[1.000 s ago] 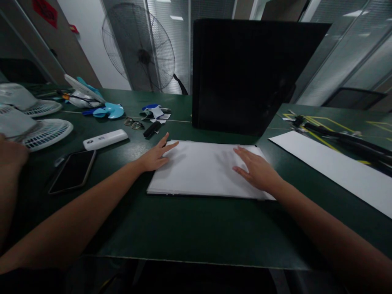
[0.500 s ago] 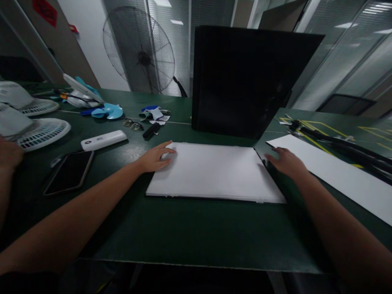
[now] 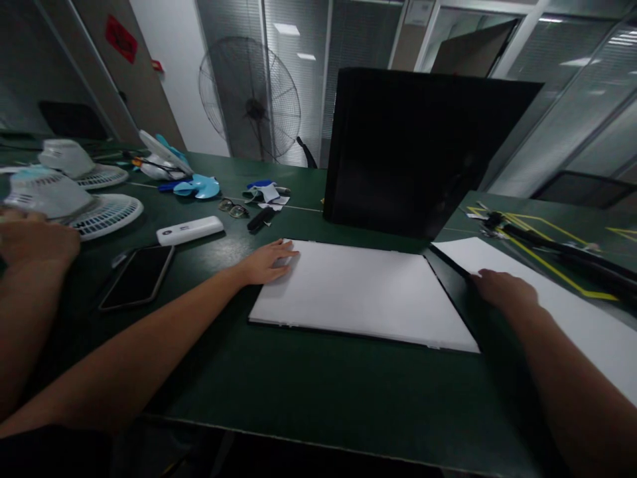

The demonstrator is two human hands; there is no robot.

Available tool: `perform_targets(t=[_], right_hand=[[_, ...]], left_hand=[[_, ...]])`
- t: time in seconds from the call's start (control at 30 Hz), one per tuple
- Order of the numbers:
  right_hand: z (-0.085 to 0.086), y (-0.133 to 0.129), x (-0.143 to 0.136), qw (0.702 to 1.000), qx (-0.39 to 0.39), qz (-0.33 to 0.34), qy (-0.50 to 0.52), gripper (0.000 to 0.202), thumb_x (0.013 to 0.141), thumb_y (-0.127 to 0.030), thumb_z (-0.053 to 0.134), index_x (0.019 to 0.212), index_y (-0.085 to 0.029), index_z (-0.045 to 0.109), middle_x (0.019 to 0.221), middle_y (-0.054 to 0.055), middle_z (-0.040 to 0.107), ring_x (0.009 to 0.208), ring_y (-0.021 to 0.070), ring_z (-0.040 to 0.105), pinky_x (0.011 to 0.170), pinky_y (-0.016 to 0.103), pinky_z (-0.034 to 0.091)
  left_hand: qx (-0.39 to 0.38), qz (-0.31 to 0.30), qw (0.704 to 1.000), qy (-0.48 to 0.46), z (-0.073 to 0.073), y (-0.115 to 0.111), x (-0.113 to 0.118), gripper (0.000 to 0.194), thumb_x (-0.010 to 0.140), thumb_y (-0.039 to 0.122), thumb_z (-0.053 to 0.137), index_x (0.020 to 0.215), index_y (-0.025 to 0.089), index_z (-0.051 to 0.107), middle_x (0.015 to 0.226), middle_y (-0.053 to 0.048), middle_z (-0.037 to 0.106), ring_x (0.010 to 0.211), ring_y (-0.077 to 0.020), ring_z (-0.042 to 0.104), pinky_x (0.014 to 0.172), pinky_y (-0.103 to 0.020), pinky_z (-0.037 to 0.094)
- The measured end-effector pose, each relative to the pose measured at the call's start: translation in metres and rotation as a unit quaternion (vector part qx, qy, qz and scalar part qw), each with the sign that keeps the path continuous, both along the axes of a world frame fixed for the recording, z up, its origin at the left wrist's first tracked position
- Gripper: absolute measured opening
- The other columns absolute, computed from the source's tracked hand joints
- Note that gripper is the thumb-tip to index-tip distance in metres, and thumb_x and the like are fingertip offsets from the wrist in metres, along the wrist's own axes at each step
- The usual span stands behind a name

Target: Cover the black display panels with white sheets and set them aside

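A white rectangular panel with a thin dark edge lies flat on the green table. My left hand rests on its upper left corner, fingers apart. To the right of the panel, my right hand is at the left edge of a long white sheet, fingers drawn together and pointing left. Its fingertips pinch a thin dark strip or the sheet's edge; which one is too small to make out. Behind the panel stands a large black screen-like board.
Another person's hand is at the far left by white fan parts. A phone, a white device, glasses and a black object lie left. Black strips lie right.
My right hand has moved away from the panel's right edge to the long white sheet, and its fingers have closed. My left hand stays on the panel. The view has shifted; the other person's hand shows more.
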State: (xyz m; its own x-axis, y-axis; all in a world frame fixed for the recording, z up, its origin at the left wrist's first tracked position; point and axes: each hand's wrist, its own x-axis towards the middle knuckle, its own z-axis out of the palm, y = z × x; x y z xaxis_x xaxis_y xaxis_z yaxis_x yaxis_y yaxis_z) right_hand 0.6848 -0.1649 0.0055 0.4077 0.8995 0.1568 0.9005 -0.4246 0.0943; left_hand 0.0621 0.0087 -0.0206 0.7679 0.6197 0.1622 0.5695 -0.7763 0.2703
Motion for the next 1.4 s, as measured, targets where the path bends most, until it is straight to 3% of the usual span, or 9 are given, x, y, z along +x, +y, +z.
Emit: perform_targets(t=[0.13, 0.33, 0.47, 0.63, 0.87, 1.0, 1.17, 1.3, 1.4], right_hand=[[0.016, -0.004, -0.048, 0.997, -0.071, -0.037, -0.022, 0.039, 0.094, -0.016, 0.046, 0.110, -0.007, 0.080, 0.113, 0.032, 0.071, 0.100, 0.0402, 0.073, 0.077, 0.047, 0.055], [0.037, -0.021, -0.135, 0.994, -0.085, 0.019, -0.067, 0.036, 0.098, -0.019, 0.044, 0.106, -0.007, 0.077, 0.109, 0.029, 0.073, 0.099, 0.0463, 0.074, 0.077, 0.056, 0.059], [0.038, -0.033, -0.205, 0.981, -0.087, 0.154, -0.077, 0.039, 0.106, -0.025, 0.040, 0.118, -0.011, 0.074, 0.124, 0.024, 0.072, 0.114, 0.0385, 0.072, 0.095, 0.055, 0.060], [0.018, -0.047, -0.267, 0.922, -0.086, 0.376, -0.007, 0.045, 0.108, -0.031, 0.047, 0.145, -0.015, 0.064, 0.152, 0.016, 0.060, 0.137, 0.0303, 0.062, 0.115, 0.049, 0.053], [0.004, -0.056, -0.280, 0.833, -0.073, 0.538, 0.103, 0.060, 0.110, -0.050, 0.049, 0.159, -0.016, 0.052, 0.168, 0.014, 0.040, 0.155, 0.0316, 0.041, 0.124, 0.058, 0.044], [0.007, -0.057, -0.275, 0.789, -0.088, 0.587, 0.156, 0.063, 0.108, -0.047, 0.054, 0.165, -0.022, 0.043, 0.173, 0.012, 0.032, 0.157, 0.0270, 0.038, 0.127, 0.052, 0.041], [0.004, -0.054, -0.267, 0.770, -0.080, 0.609, 0.175, 0.060, 0.109, -0.036, 0.051, 0.166, -0.022, 0.040, 0.173, 0.009, 0.032, 0.159, 0.0236, 0.034, 0.129, 0.050, 0.039], [0.004, -0.051, -0.264, 0.743, -0.062, 0.647, 0.160, 0.052, 0.111, -0.027, 0.042, 0.163, -0.022, 0.045, 0.171, 0.007, 0.037, 0.160, 0.0211, 0.032, 0.133, 0.053, 0.032], [0.004, -0.050, -0.261, 0.781, -0.032, 0.610, 0.129, 0.054, 0.111, -0.033, 0.043, 0.164, -0.023, 0.043, 0.173, 0.008, 0.033, 0.161, 0.0252, 0.029, 0.133, 0.058, 0.029]], left_hand=[[-0.001, 0.007, 1.000, 0.006, 0.000, -0.001, -0.002, 0.064, 0.100, 0.052, 0.055, 0.158, 0.026, 0.056, 0.171, -0.009, 0.044, 0.162, -0.0386, 0.031, 0.131, -0.061, 0.029], [-0.002, 0.005, 1.000, 0.000, 0.002, -0.002, -0.003, 0.066, 0.101, 0.055, 0.055, 0.158, 0.021, 0.057, 0.171, -0.014, 0.043, 0.162, -0.0390, 0.031, 0.131, -0.060, 0.028], [-0.016, -0.003, 1.000, -0.020, 0.000, -0.003, -0.004, 0.066, 0.110, 0.062, 0.033, 0.158, 0.023, 0.056, 0.171, -0.011, 0.044, 0.164, -0.0331, 0.029, 0.134, -0.057, 0.022], [-0.028, 0.030, 0.998, -0.039, -0.004, -0.002, -0.006, 0.084, 0.107, 0.075, 0.018, 0.167, 0.022, 0.041, 0.174, -0.010, 0.038, 0.164, -0.0338, 0.027, 0.134, -0.054, 0.025], [-0.016, 0.042, 0.999, -0.001, -0.002, -0.004, 0.000, 0.109, 0.095, 0.083, 0.049, 0.172, 0.010, 0.023, 0.177, -0.023, 0.025, 0.164, -0.0402, 0.026, 0.132, -0.054, 0.026], [-0.022, 0.028, 0.999, -0.023, -0.005, 0.000, -0.004, 0.099, 0.098, 0.081, 0.045, 0.172, 0.017, 0.029, 0.180, -0.019, 0.014, 0.164, -0.0404, 0.025, 0.131, -0.055, 0.027], [-0.016, 0.015, 0.999, -0.040, -0.005, 0.000, -0.003, 0.086, 0.105, 0.078, 0.024, 0.157, 0.019, 0.058, 0.181, -0.014, 0.015, 0.166, -0.0383, 0.021, 0.134, -0.052, 0.022], [-0.013, 0.044, 0.998, -0.041, 0.000, -0.003, 0.003, 0.082, 0.104, 0.079, 0.030, 0.141, 0.017, 0.070, 0.175, -0.018, 0.034, 0.164, -0.0391, 0.027, 0.131, -0.055, 0.029], [-0.012, 0.042, 0.998, -0.033, 0.001, -0.004, 0.004, 0.076, 0.104, 0.078, 0.034, 0.139, 0.019, 0.067, 0.171, -0.018, 0.041, 0.163, -0.0369, 0.030, 0.131, -0.058, 0.028]])
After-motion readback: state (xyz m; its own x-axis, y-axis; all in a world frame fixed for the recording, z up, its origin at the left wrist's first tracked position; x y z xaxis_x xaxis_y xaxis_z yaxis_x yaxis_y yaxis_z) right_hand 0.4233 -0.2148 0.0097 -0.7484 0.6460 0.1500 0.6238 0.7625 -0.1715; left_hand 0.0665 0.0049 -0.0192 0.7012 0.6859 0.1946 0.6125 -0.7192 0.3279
